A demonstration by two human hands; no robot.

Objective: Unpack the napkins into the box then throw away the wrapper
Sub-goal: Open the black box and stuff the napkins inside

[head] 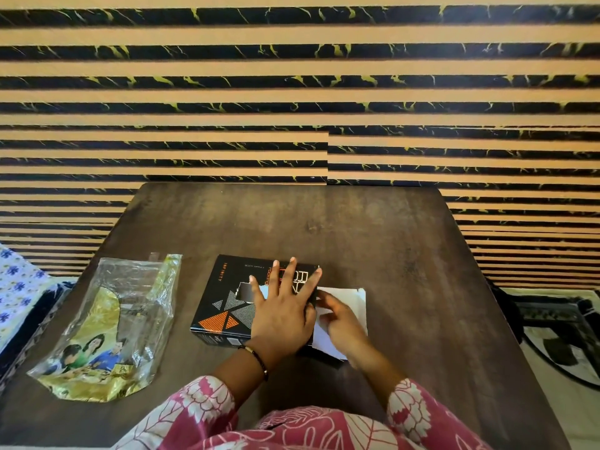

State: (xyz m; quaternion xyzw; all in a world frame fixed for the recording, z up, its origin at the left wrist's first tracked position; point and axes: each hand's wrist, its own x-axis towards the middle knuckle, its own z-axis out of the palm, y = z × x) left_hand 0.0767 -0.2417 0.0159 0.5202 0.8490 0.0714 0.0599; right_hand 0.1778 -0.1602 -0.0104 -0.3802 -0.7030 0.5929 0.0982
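Observation:
A black box [227, 300] with orange and grey triangles lies on the dark wooden table [373, 241]. My left hand [282, 310] presses flat on its top with fingers spread. My right hand [341, 323] is at the box's open right end, its fingers on the white napkins [354, 300] that stick out there. Whether those fingers pinch the napkins is hard to tell. The emptied clear and gold plastic wrapper [110, 329] lies on the table to the left, apart from both hands.
A striped black and tan wall [292, 92] runs behind the table. A blue floral cloth [13, 287] lies at the left edge. A patterned mat [565, 336] is on the floor at the right.

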